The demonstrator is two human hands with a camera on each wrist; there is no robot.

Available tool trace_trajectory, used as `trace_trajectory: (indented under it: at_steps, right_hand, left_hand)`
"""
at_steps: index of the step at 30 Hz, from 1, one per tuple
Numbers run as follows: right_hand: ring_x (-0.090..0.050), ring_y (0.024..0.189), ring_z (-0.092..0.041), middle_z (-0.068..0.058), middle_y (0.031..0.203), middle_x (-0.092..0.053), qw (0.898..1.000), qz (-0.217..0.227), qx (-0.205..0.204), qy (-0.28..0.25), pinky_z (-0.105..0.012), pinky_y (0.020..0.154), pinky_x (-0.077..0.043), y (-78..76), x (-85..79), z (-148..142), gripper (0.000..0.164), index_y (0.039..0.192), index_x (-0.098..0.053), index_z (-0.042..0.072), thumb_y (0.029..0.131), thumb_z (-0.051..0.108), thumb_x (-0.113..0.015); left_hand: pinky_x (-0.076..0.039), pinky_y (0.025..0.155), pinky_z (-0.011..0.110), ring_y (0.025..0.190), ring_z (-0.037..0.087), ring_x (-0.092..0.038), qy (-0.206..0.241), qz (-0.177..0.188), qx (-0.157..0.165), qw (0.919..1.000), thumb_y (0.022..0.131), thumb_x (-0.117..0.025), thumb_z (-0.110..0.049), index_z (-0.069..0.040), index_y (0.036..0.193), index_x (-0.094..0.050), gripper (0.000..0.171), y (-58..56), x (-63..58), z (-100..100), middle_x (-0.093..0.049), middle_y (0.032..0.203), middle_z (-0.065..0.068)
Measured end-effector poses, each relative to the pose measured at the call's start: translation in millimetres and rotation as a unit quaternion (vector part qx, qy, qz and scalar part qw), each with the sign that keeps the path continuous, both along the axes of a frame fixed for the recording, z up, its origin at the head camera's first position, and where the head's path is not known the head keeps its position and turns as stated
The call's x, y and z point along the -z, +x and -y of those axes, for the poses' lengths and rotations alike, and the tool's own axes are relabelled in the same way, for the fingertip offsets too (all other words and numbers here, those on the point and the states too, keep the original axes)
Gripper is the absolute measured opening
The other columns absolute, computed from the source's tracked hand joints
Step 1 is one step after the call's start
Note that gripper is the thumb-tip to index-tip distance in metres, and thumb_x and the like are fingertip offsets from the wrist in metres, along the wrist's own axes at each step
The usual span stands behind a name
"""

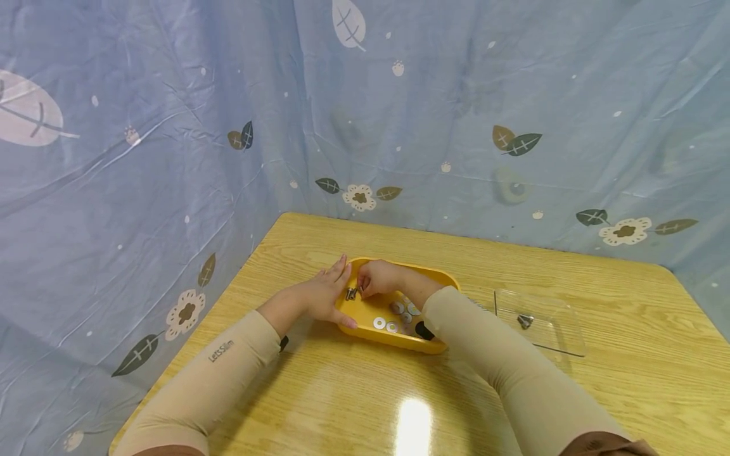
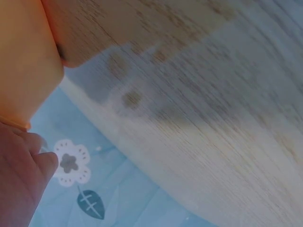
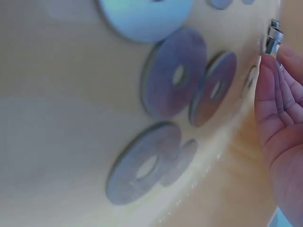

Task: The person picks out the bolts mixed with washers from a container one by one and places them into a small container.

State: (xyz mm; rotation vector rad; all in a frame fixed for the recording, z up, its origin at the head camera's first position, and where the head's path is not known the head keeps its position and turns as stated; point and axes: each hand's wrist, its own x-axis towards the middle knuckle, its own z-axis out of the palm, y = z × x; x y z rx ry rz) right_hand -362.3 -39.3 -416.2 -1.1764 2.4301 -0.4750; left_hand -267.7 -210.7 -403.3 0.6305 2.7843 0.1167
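Observation:
A yellow plastic tray (image 1: 393, 339) stands on the wooden table in the head view. Along its left end lies my left hand (image 1: 324, 295), fingers stretched out and spread, thumb by the near corner. My right hand (image 1: 383, 278) reaches down inside, its fingertips and thumb pinching a small metal screw (image 3: 273, 39). Beside those fingertips, a few screws (image 1: 350, 294) sit in a small cluster on the tray floor. Several flat round washers (image 1: 379, 323) lie toward the near side, and the right wrist view shows some of them large and close.
To the right of the yellow tray is a clear plastic box (image 1: 564, 310) holding a few metal pieces (image 1: 525, 322). Something black (image 1: 424, 330) shows in the tray's near right corner, partly behind the right sleeve. A blue patterned curtain (image 1: 445, 126) hangs behind and left of the table.

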Motion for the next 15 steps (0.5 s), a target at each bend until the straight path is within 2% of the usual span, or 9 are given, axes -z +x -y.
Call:
trace_trajectory:
  at_steps: [15]
  right_hand:
    - [-0.057, 0.073, -0.01, 0.002, 0.081, -0.064, 1.0, 0.014, -0.004, 0.004, -0.021, 0.067, -0.047, 1.2, -25.6, -12.6, 0.016, 0.09, -0.064, 0.008, 0.077, 0.011, -0.073]
  left_hand:
    - [-0.009, 0.111, 0.043, 0.138, 0.02, 0.011, 0.002, -0.004, 0.0, 1.0, 0.059, -0.047, -0.084, -0.004, 0.145, 0.007, 0.129, 1.1, -1.3, -0.9, 0.022, 0.148, 0.012]
